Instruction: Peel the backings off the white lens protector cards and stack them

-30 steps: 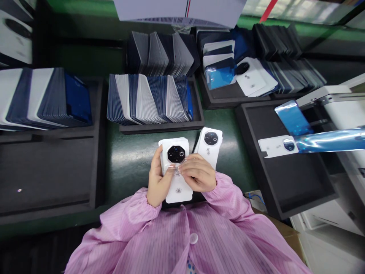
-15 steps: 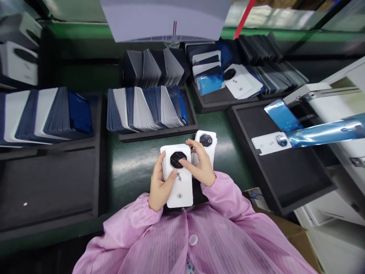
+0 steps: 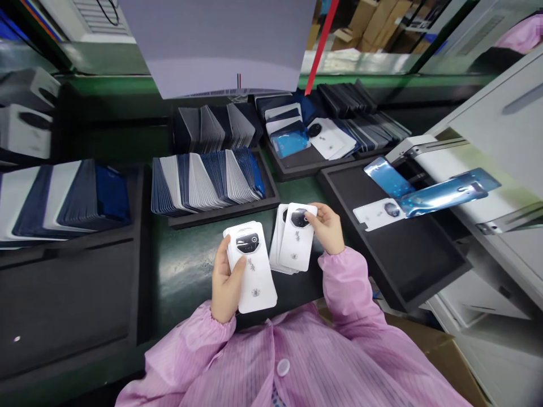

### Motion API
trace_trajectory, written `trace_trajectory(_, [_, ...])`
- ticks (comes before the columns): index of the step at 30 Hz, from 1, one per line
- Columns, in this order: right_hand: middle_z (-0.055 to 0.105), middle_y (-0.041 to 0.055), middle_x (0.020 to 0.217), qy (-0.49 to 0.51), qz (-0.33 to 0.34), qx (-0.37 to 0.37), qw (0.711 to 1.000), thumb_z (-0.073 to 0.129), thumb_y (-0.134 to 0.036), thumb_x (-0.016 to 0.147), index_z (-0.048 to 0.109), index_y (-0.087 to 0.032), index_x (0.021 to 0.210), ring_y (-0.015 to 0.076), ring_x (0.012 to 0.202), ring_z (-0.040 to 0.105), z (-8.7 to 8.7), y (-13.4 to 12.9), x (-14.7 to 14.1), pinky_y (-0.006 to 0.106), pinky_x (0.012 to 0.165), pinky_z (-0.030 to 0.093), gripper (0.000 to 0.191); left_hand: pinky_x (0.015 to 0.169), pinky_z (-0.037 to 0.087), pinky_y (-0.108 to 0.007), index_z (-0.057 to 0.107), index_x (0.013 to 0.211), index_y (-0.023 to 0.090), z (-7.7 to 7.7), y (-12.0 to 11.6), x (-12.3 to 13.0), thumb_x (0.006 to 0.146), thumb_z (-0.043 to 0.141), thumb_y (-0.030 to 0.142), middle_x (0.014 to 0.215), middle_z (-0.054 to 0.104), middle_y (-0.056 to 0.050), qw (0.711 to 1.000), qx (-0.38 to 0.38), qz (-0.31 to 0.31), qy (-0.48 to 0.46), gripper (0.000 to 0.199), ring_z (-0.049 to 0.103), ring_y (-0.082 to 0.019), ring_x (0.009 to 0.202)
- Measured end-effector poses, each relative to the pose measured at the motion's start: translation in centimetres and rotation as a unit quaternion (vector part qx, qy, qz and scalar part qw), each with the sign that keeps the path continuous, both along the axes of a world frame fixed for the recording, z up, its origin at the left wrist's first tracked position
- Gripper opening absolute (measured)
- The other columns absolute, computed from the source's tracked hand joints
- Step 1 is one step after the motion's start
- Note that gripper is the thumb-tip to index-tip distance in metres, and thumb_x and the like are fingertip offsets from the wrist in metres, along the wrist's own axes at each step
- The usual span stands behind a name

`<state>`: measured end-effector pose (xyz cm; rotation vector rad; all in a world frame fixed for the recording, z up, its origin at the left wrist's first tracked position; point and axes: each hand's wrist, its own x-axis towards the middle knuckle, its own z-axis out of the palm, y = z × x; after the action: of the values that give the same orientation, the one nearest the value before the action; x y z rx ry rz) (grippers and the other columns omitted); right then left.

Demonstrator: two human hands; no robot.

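My left hand (image 3: 226, 282) grips a stack of white panels (image 3: 258, 282), each with a dark camera patch near its top end. Between thumb and fingers of my right hand (image 3: 328, 227) is the top corner of a single white panel (image 3: 298, 243). That panel lies over a second pile of white panels (image 3: 278, 240), just right of the held stack. Small dark markings show on the faces of both top panels.
Ahead stands a black tray (image 3: 220, 211) with upright blue and white panels. A large dark tray (image 3: 139, 254) is at the left. Another dark tray (image 3: 416, 265) at the right has a white panel (image 3: 373, 213) and blue film (image 3: 449, 194) over it.
My right hand has moved right from the left hand's stack to the second pile, now with a panel in it. The left hand still holds its stack. The view has shifted.
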<state>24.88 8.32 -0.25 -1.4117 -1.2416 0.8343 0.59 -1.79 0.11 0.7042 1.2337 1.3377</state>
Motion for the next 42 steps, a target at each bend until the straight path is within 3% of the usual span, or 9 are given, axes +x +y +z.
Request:
trace_trajectory(4, [0.061, 0.0080, 0.093, -0.237, -0.041, 0.037, 0.970, 0.073, -0.032, 0.072, 0.067, -0.016, 0.097, 0.0220, 0.082, 0.060, -0.5, 0.7, -0.4, 0.044, 0.078, 0.053, 0.030, 0.104, 0.044, -0.040, 0.043, 0.135, 0.030, 0.1, 0.1, 0.1, 0.082, 0.067, 0.036, 0.146, 0.047, -0.008, 1.000, -0.005, -0.002, -0.007, 0.059, 0.050, -0.026, 0.129])
trace_trajectory(7, [0.057, 0.0118, 0.109, -0.302, -0.047, 0.110, 0.946, 0.069, -0.029, 0.077, 0.066, -0.019, 0.103, 0.0276, 0.106, 0.055, 0.6, -0.2, -1.9, 0.047, 0.086, 0.050, 0.028, 0.106, 0.042, -0.041, 0.042, 0.135, 0.028, 0.0, 0.1, 0.2, 0.081, 0.068, 0.037, 0.145, 0.046, -0.009, 1.000, 0.001, -0.002, -0.006, 0.060, 0.049, -0.026, 0.131])
trace_trajectory(11, [0.062, 0.0061, 0.095, -0.259, 0.100, 0.159, 0.947, 0.062, -0.028, 0.086, 0.065, -0.023, 0.095, 0.0217, 0.093, 0.059, 3.8, -2.7, -5.2, 0.039, 0.080, 0.053, 0.011, 0.105, 0.044, -0.041, 0.041, 0.135, 0.028, -0.1, 0.1, 0.4, 0.082, 0.066, 0.038, 0.141, 0.050, -0.009, 0.999, 0.029, -0.009, 0.021, 0.060, 0.052, -0.026, 0.128])
trace_trajectory(13, [0.063, 0.0051, 0.091, -0.260, 0.184, 0.152, 0.936, 0.066, -0.030, 0.084, 0.064, -0.022, 0.093, 0.0213, 0.089, 0.060, 5.0, -3.6, -7.0, 0.039, 0.079, 0.053, 0.012, 0.105, 0.043, -0.041, 0.042, 0.134, 0.028, -0.2, 0.0, 0.5, 0.083, 0.065, 0.037, 0.140, 0.051, -0.009, 0.998, 0.047, -0.008, 0.044, 0.057, 0.053, -0.025, 0.126])
trace_trajectory(15, [0.063, 0.0059, 0.092, -0.274, 0.219, 0.134, 0.927, 0.069, -0.029, 0.081, 0.063, -0.021, 0.095, 0.0224, 0.091, 0.060, 5.5, -4.0, -8.4, 0.040, 0.082, 0.052, 0.017, 0.107, 0.042, -0.042, 0.043, 0.133, 0.028, -0.3, -0.1, 0.5, 0.083, 0.065, 0.035, 0.139, 0.051, -0.009, 0.996, 0.062, -0.003, 0.064, 0.055, 0.052, -0.025, 0.127])
trace_trajectory(20, [0.059, 0.0047, 0.089, -0.253, 0.186, 0.045, 0.948, 0.073, -0.022, 0.076, 0.060, -0.018, 0.096, 0.0195, 0.082, 0.059, 5.0, -3.7, -9.6, 0.037, 0.076, 0.052, 0.024, 0.109, 0.039, -0.044, 0.044, 0.132, 0.026, -0.6, -0.2, 0.5, 0.083, 0.065, 0.033, 0.138, 0.051, -0.010, 0.993, 0.079, 0.004, 0.091, 0.054, 0.051, -0.026, 0.127])
trace_trajectory(28, [0.055, -0.0005, 0.077, -0.142, 0.209, -0.012, 0.968, 0.067, -0.016, 0.078, 0.060, -0.018, 0.080, 0.0117, 0.066, 0.055, 5.0, -3.5, -9.6, 0.025, 0.058, 0.045, 0.007, 0.106, 0.041, -0.044, 0.042, 0.132, 0.026, -0.9, -0.1, 0.6, 0.083, 0.065, 0.030, 0.133, 0.055, -0.011, 0.990, 0.098, 0.007, 0.104, 0.054, 0.055, -0.025, 0.122])
trace_trajectory(39, [0.055, 0.0051, 0.082, -0.277, 0.173, 0.195, 0.925, 0.051, -0.013, 0.090, 0.053, -0.019, 0.081, 0.0209, 0.084, 0.051, 3.1, -4.1, -10.6, 0.040, 0.078, 0.047, 0.010, 0.100, 0.048, -0.039, 0.044, 0.134, 0.024, 0.0, 0.4, 0.3, 0.082, 0.063, 0.028, 0.136, 0.056, -0.010, 0.997, 0.046, 0.007, 0.057, 0.055, 0.059, -0.024, 0.119])
trace_trajectory(42, [0.057, 0.0079, 0.093, -0.289, 0.187, 0.250, 0.905, 0.054, -0.012, 0.088, 0.054, -0.020, 0.083, 0.0252, 0.102, 0.051, 2.8, -4.5, -10.6, 0.047, 0.088, 0.047, 0.009, 0.102, 0.047, -0.039, 0.045, 0.133, 0.023, 0.0, 0.5, 0.3, 0.081, 0.063, 0.027, 0.134, 0.057, -0.010, 0.996, 0.053, 0.017, 0.066, 0.055, 0.058, -0.025, 0.120])
